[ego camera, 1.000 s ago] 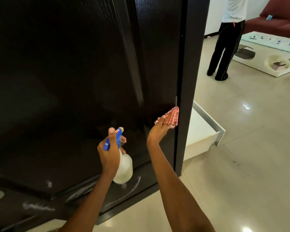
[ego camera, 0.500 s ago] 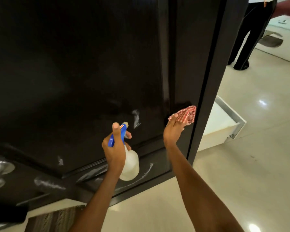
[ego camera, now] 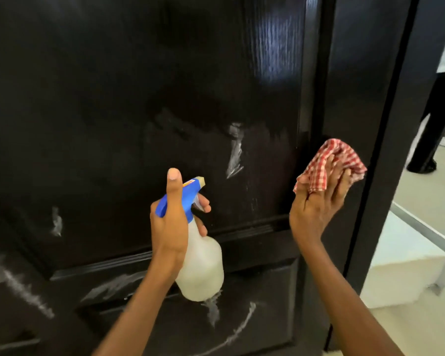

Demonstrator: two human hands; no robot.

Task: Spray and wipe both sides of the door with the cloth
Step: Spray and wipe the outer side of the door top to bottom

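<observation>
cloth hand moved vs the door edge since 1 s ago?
Yes. The right hand with the cloth has shifted left along the door, away from its right edge toward the vertical groove.

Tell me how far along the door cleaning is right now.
Done: spray is on this face of the door; white foam streaks show mid-panel and along the lower panels. In hand: the left hand grips the spray bottle, nozzle toward the door; the right hand presses the checked cloth against the door's right edge. Left: most streaks remain unwiped, and the other side is out of view.
</observation>
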